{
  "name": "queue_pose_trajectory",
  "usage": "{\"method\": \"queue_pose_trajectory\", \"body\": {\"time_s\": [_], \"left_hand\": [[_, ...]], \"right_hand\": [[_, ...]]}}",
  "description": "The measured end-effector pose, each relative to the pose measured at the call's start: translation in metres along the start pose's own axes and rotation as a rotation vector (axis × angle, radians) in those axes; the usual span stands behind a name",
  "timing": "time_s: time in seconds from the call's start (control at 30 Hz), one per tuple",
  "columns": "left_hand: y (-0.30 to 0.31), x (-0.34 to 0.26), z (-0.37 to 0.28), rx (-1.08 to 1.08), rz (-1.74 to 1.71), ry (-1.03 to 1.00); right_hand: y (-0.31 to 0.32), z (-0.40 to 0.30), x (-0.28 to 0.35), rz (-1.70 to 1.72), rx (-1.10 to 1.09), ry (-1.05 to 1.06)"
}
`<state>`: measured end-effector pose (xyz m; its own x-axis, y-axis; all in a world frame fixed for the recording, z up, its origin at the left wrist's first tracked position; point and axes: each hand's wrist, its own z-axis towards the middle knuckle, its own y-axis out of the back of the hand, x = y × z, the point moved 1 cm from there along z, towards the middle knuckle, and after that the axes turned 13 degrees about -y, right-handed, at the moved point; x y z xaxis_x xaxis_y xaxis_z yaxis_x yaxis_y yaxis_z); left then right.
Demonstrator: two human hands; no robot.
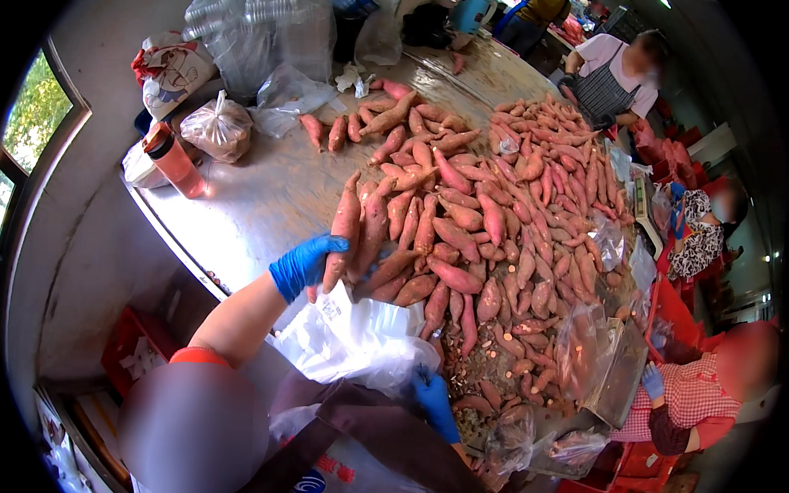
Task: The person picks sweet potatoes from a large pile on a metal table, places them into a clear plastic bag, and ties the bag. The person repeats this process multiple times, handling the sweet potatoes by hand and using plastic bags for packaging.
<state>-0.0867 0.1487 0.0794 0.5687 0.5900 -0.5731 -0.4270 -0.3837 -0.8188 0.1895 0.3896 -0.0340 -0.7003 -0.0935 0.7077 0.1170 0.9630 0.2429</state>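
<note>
My left hand (309,262), in a blue glove, grips a long sweet potato (345,222) above the near edge of the pile. A second sweet potato (372,226) stands right beside it; whether my fingers also hold that one is unclear. Below them a white plastic bag (359,336) spreads out in front of my apron (362,415). My right hand (436,401), gloved in blue as well, pinches the bag's right edge, with the fingertips partly hidden. The large heap of sweet potatoes (460,236) reaches from the bag toward the far right of the metal table (259,196).
A pink bottle (176,164), a tied bag (219,128) and stacked clear containers (288,31) stand at the back left. A metal box (615,371) and a scale (646,213) line the right side. Several co-workers (682,397) stand along that side, near red crates (675,315).
</note>
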Motion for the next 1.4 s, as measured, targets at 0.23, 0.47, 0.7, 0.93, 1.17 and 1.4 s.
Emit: {"method": "queue_pose_trajectory", "body": {"time_s": [0.23,0.47,0.7,0.93,1.17,1.4], "left_hand": [[-0.109,0.066,-0.002,-0.07,-0.329,-0.171],[-0.11,0.115,-0.028,0.109,0.129,0.211],[-0.139,0.133,-0.032,0.346,0.694,0.188],[-0.16,0.137,-0.034,0.294,0.979,0.244],[-0.15,0.146,-0.032,0.378,1.625,-0.103],[-0.16,0.158,-0.027,0.351,2.171,-0.205]], "right_hand": [[0.026,-0.05,0.034,-0.109,0.111,0.147],[0.062,-0.079,0.036,0.428,-0.117,0.201],[0.067,-0.08,0.115,0.536,-0.265,0.479],[0.074,-0.052,0.112,0.155,-0.483,0.516],[0.117,-0.042,0.112,0.58,-0.279,0.317],[0.089,-0.032,0.108,0.031,-0.2,0.316]]}}
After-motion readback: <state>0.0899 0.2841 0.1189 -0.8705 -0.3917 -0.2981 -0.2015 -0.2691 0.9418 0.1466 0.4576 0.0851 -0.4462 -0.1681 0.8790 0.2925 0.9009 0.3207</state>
